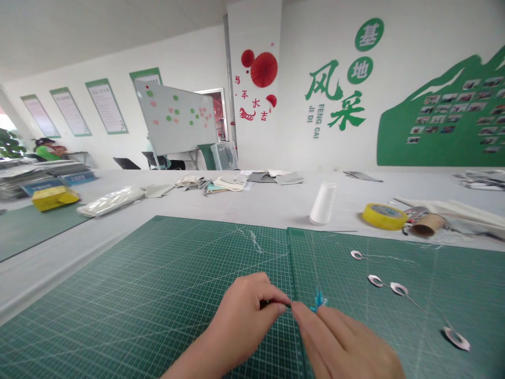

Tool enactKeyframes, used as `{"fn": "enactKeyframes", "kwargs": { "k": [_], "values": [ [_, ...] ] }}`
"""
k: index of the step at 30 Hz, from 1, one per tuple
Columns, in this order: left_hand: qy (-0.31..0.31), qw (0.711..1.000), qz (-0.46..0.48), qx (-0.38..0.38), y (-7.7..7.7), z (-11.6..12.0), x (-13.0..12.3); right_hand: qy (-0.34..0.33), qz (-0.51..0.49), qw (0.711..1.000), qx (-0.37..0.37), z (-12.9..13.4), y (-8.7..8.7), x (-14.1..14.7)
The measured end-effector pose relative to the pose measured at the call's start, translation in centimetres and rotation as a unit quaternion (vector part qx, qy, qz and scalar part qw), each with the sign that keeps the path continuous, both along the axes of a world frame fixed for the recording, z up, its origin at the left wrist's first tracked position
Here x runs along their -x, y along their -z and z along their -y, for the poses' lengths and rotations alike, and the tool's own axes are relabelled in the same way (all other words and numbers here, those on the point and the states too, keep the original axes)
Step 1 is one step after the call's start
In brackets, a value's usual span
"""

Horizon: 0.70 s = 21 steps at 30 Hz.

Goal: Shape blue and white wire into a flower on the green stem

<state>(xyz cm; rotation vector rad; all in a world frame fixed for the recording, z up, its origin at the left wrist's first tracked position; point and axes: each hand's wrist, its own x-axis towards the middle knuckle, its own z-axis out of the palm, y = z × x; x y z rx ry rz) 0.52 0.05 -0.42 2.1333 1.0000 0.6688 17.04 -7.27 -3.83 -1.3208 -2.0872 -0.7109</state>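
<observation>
My left hand [244,310] is closed in a pinch above the seam between two green cutting mats, thumb and forefinger pressed together. Its fingertips meet those of my right hand [347,337], whose fingers are also drawn together. Whatever the fingertips pinch is too small or hidden to make out. Just beyond my right fingers shows a small bright-blue piece [320,299], partly covered; I cannot tell whether it is held. Off to the right, several white oval rings [399,289] with thin threads lie on the right-hand cutting mat [339,273].
Loose white thread [255,242] lies on the left cutting mat [158,273]. Behind the mats are a white thread cone [323,203], a yellow tape roll [384,216], a cardboard tube [427,225], fabric scraps [231,182] and a yellow box [55,198]. A person [49,150] sits far left.
</observation>
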Motion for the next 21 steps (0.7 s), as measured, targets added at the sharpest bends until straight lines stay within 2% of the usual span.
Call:
{"fn": "enactKeyframes", "kwargs": {
  "k": [3,5,8,13,15,19,21],
  "values": [
    [0.035,0.998,-0.037,-0.024,0.0,0.1,0.1,0.019,-0.069,0.997,0.039,-0.3,-0.4,-0.9],
    [0.049,0.997,-0.048,-0.034,-0.1,0.1,0.2,0.015,-0.130,0.987,0.096,-0.7,-0.8,-1.3],
    [0.064,0.995,-0.059,-0.047,-0.1,0.1,0.4,-0.010,-0.207,0.960,0.188,-1.2,-1.4,-1.6],
    [0.081,0.994,-0.067,-0.040,-0.3,0.3,0.4,-0.016,-0.289,0.909,0.299,-1.9,-1.8,-1.9],
    [0.095,0.993,-0.059,-0.027,-0.5,0.3,0.4,-0.015,-0.347,0.870,0.350,-2.3,-1.7,-2.3],
    [0.140,0.990,-0.023,0.010,-0.9,0.4,0.5,-0.059,-0.491,0.744,0.450,-3.1,-1.3,-3.1],
    [0.150,0.988,0.002,0.031,-1.1,0.5,0.5,-0.086,-0.521,0.702,0.478,-3.5,-1.1,-3.4]
  ]
}}
